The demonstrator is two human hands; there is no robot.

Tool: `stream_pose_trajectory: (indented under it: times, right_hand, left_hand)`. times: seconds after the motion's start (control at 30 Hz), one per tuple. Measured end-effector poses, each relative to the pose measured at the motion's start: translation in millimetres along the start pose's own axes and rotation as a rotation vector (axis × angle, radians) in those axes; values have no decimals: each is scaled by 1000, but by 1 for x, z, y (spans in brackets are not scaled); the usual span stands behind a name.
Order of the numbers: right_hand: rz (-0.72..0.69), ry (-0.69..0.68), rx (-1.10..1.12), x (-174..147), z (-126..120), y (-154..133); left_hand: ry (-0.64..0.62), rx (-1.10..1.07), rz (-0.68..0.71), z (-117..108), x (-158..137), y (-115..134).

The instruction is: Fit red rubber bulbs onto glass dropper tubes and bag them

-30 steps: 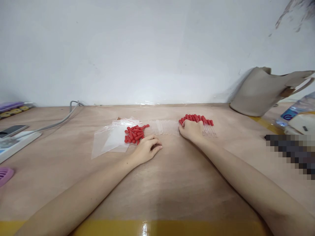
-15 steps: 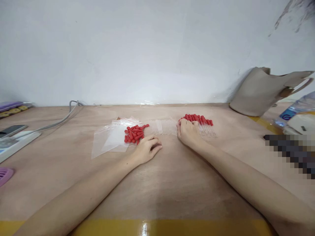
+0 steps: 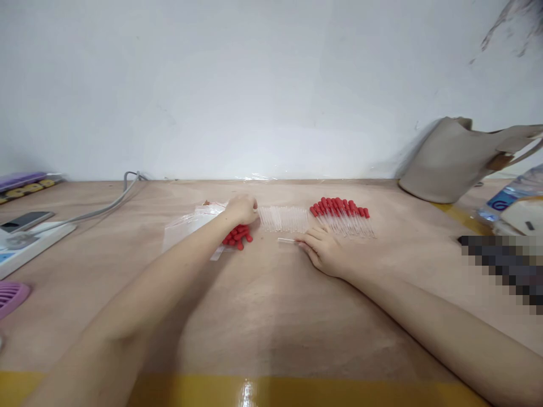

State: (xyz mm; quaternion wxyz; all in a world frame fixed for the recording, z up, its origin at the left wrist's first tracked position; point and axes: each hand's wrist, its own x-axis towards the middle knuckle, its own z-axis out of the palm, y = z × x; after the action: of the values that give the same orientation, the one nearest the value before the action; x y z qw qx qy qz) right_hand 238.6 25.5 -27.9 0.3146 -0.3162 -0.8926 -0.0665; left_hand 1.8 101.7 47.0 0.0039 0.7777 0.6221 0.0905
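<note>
My right hand (image 3: 324, 251) pinches one end of a thin clear glass tube (image 3: 287, 241), which points left just above the table. Over the pile of red rubber dropper bulbs (image 3: 237, 236) is my left hand (image 3: 243, 209), its fingers closed at the pile's upper right; what they hold is hidden. Between the hands, a row of loose clear glass tubes (image 3: 282, 219) lies side by side. Beyond my right hand rests a row of glass droppers (image 3: 352, 223) with red bulbs on their far ends.
Clear plastic bags (image 3: 180, 232) lie under and left of the bulbs. A power strip (image 3: 38, 249) with a grey cable (image 3: 102, 208) and a phone (image 3: 27, 221) are at left. A beige bag (image 3: 445, 161) and a plastic bottle (image 3: 515, 189) stand at right, against the wall side.
My left hand has moved up and left over the red bulbs and closed. My right hand has drawn back toward me from the tube row with a glass tube in its fingers.
</note>
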Motion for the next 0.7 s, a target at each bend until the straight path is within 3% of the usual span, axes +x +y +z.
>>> stream_pose_trajectory:
  times: [0.1,0.23,0.7]
  right_hand:
    - [38,19,34,0,0,0]
    - [60,30,48,-1,-1,0]
    - [78,19,134,1,-2,0]
  left_hand:
    - [-101,-33,-35,6,11,-1]
    - [-83,-112,-63,10,14,-4]
    - [328,-617,-273,23,11,-42]
